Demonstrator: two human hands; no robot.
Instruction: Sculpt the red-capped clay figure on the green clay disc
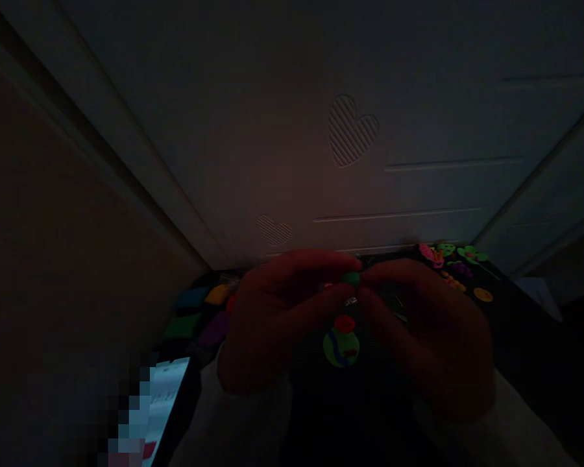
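Observation:
The scene is very dark. My left hand [272,318] and my right hand [433,331] meet at the middle, and their fingertips pinch a small green lump of clay [350,279] together. Just below the hands lies a round green clay figure [341,345] with a red piece on top and a blue stripe. It rests on a dark work surface [511,331].
Coloured clay blocks [199,311] lie at the left of the dark surface. Small finished clay shapes [450,259] sit at the far right. A lit phone screen [163,402] stands at the lower left. A white panelled wall with embossed hearts [351,130] rises behind.

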